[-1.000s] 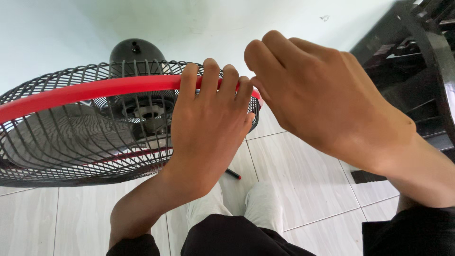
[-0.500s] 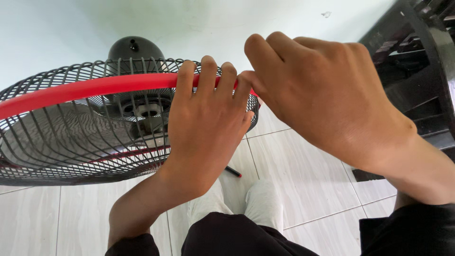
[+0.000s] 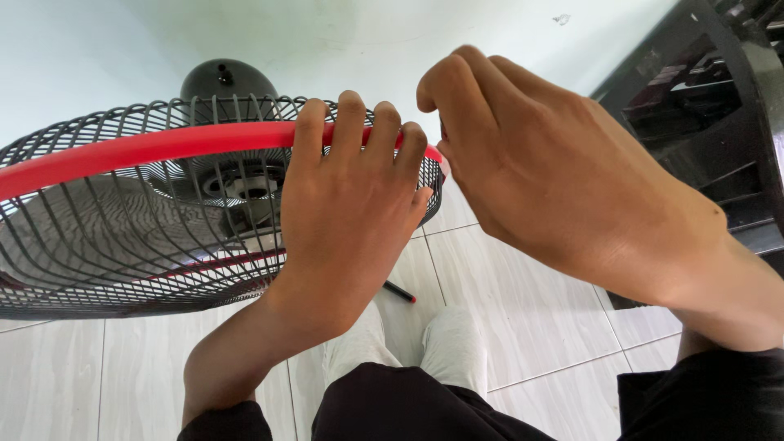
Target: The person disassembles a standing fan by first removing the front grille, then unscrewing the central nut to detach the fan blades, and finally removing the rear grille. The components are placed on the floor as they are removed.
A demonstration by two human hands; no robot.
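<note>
floor: pale grey tiled floor (image 3: 523, 294) with thin grout lines, fills lower half of frame; light wall across the top.
furniture: dark black slatted furniture (image 3: 702, 106) at upper right edge, partly cut off.
fan: fan cage (image 3: 122, 245) of black wire, left half of frame, runs off the left edge; grey blades visible through the wires.
rim: red rim band (image 3: 147, 147) arcs around the cage from far left to centre, right end hidden under the hands.
motor: black motor housing (image 3: 219, 80) behind the cage, upper left-centre, small knob on top.
left hand: left hand (image 3: 343, 212) centre frame, palm flat against cage front, four fingers hooked over the red rim band and closed down on it; thumb not seen.
right hand: right hand (image 3: 555, 171) right of centre, fingers curled and bunched at the rim's right end, just beside the left hand's little finger; looks like pinching the rim edge, but fingertips are hidden behind the knuckles, so cannot tell what it has hold of or how tight.
small object: thin dark stick with red tip (image 3: 400, 292) on floor below left hand, mostly hidden.
body: black trousers (image 3: 400, 408) at bottom centre, white socks (image 3: 445, 347) on the tiles just above them.
sleeve: dark sleeve at lower right corner.
</note>
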